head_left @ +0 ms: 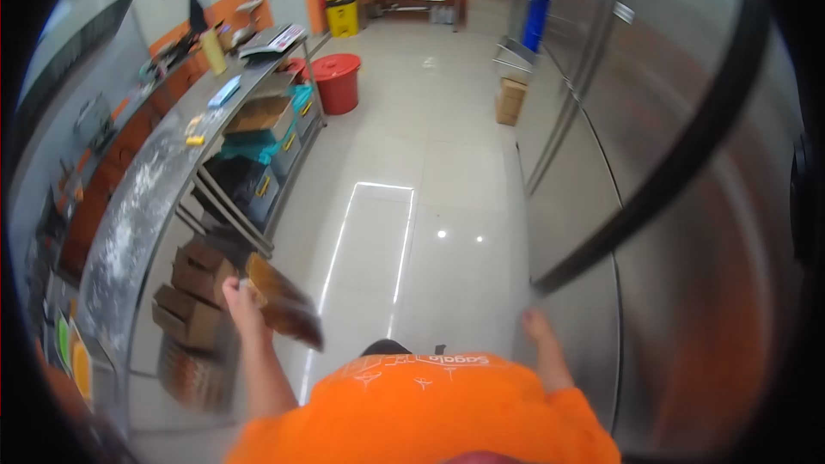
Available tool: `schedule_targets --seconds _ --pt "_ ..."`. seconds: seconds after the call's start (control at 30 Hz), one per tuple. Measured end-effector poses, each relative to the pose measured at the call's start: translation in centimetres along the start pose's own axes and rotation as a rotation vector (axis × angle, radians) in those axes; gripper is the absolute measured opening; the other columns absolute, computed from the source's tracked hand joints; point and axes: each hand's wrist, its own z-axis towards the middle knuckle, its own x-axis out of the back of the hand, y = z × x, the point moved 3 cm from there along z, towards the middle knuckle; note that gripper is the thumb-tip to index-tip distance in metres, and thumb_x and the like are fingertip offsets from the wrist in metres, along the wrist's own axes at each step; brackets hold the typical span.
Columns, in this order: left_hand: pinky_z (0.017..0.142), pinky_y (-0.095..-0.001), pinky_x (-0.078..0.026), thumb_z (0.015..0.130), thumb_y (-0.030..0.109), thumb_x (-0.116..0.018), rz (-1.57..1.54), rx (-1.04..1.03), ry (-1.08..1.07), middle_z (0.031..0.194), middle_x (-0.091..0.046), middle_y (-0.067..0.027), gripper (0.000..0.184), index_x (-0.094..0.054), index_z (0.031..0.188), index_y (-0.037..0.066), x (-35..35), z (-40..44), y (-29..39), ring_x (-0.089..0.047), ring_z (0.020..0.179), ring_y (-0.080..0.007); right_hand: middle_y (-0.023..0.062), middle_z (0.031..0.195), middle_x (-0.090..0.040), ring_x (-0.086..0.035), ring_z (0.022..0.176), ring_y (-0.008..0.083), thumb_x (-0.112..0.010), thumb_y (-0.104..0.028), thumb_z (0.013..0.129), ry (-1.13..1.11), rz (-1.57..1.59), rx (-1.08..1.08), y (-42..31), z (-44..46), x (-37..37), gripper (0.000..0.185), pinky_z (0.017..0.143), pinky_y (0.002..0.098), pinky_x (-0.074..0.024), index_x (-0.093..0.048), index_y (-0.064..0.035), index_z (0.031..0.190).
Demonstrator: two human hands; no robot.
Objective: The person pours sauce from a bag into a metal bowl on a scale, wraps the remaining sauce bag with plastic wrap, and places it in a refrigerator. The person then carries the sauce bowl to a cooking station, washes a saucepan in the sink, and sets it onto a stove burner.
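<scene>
My left hand (243, 299) is closed on the near end of a brown, package-like item (282, 301), blurred by motion. The item tilts down to the right above the floor, beside open cardboard boxes (199, 273) under the steel table. Low at the right, my right hand (536, 324) hangs near the steel refrigerator doors (571, 309); its fingers are blurred, and nothing can be made out in them.
A flour-dusted steel table (129, 232) runs along the left, with bins on its lower shelf. Farther ahead are a red bucket (336, 86), a yellow bin (342, 7), a cardboard box (510, 103) and a blue bin (534, 21).
</scene>
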Motion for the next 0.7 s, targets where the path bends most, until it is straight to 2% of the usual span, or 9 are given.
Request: schedule_targets --seconds 0.03,0.1,0.2,0.3,0.37,0.47,0.6,0.63,0.7 --pt "0.061 -0.0227 -0.041 0.075 0.005 -0.038 0.015 -0.009 -0.018 0.080 -0.043 -0.0013 0.022 -0.039 0.096 0.009 -1.9 1.7 -0.8 -0.046 0.068 -0.0097 0.0169 0.104 -0.058 -0.054 0.100 0.0291 -0.055 -0.020 0.081 -0.056 0.161 -0.042 -7.0 4.9 7.7 0.030 0.087 0.0372 -0.0417 -0.056 -0.0062 0.107" --pt "0.056 -0.0196 -0.038 0.074 0.005 -0.039 0.061 0.005 -0.034 0.074 -0.040 0.0016 0.015 -0.040 0.088 0.012 -6.6 5.4 -1.4 -0.042 0.064 -0.0051 0.0186 0.082 -0.060 -0.058 0.077 0.0296 -0.055 -0.014 0.078 0.314 0.268 0.270 -13.3 15.2 14.2 0.024 0.070 0.0361 -0.0452 -0.057 0.0018 0.096" --pt "0.047 -0.0161 -0.029 0.074 0.003 -0.041 0.080 0.057 -0.251 0.067 -0.038 0.0046 0.014 -0.037 0.082 0.013 -13.1 12.7 -2.4 -0.036 0.055 -0.0013 0.0173 0.087 -0.059 -0.057 0.079 0.0260 -0.053 -0.016 0.082 0.475 0.431 0.362 -18.1 27.2 19.7 0.024 0.072 0.0346 -0.0446 -0.055 0.0001 0.100" --pt "0.043 -0.0154 -0.025 0.075 -0.001 -0.040 0.000 0.122 -0.349 0.064 -0.039 0.0053 0.017 -0.035 0.083 0.014 -22.3 20.0 -2.1 -0.034 0.051 -0.0010 0.0171 0.097 -0.060 -0.057 0.094 0.0281 -0.052 -0.022 0.085 0.332 0.442 0.114 -17.4 33.8 18.9 0.028 0.080 0.0373 -0.0442 -0.056 0.0012 0.100" --pt "0.043 -0.0151 -0.026 0.073 -0.003 -0.040 -0.060 0.131 -0.439 0.063 -0.039 0.0053 0.020 -0.034 0.083 0.014 -29.5 24.9 -3.2 -0.035 0.050 -0.0013 0.0177 0.093 -0.059 -0.057 0.084 0.0286 -0.050 -0.020 0.084 0.204 0.131 0.011 -12.5 36.6 13.9 0.023 0.074 0.0366 -0.0443 -0.055 -0.0017 0.098" --pt "0.037 -0.0154 -0.021 0.072 -0.006 -0.038 -0.101 0.111 -0.568 0.060 -0.038 0.0052 0.025 -0.032 0.084 0.015 -40.3 31.8 -4.7 -0.031 0.042 -0.0011 0.0177 0.096 -0.060 -0.057 0.090 0.0309 -0.048 -0.021 0.085 -0.380 -0.048 -0.384 0.8 35.9 -0.1 0.024 0.076 0.0395 -0.0447 -0.056 -0.0025 0.098" --pt "0.036 -0.0166 -0.019 0.074 -0.006 -0.037 -0.084 0.072 -0.607 0.059 -0.035 0.0061 0.025 -0.032 0.083 0.016 -54.0 40.7 -8.6 -0.028 0.041 -0.0015 0.0181 0.096 -0.060 -0.057 0.090 0.0312 -0.049 -0.020 0.084 -0.626 -0.022 -0.608 -0.5 38.4 0.4 0.024 0.077 0.0395 -0.0449 -0.057 -0.0025 0.098" --pt "0.047 -0.0182 -0.026 0.065 -0.002 -0.042 -0.038 0.076 -0.565 0.067 -0.035 0.0044 0.023 -0.035 0.081 0.014 -57.0 42.4 -9.5 -0.035 0.056 -0.0040 0.0182 0.096 -0.060 -0.057 0.090 0.0313 -0.049 -0.020 0.084 -0.638 -0.023 -0.642 -0.8 41.1 1.0 0.024 0.077 0.0395 -0.0450 -0.057 -0.0025 0.098" --pt "0.047 -0.0189 -0.027 0.068 -0.001 -0.041 -0.005 0.024 -0.477 0.068 -0.035 0.0044 0.019 -0.035 0.079 0.014 -63.1 45.6 -11.2 -0.035 0.055 -0.0043 0.0183 0.096 -0.060 -0.057 0.091 0.0315 -0.050 -0.020 0.084 -0.627 -0.016 -0.689 -0.6 47.4 2.8 0.024 0.077 0.0395 -0.0451 -0.057 -0.0025 0.098"
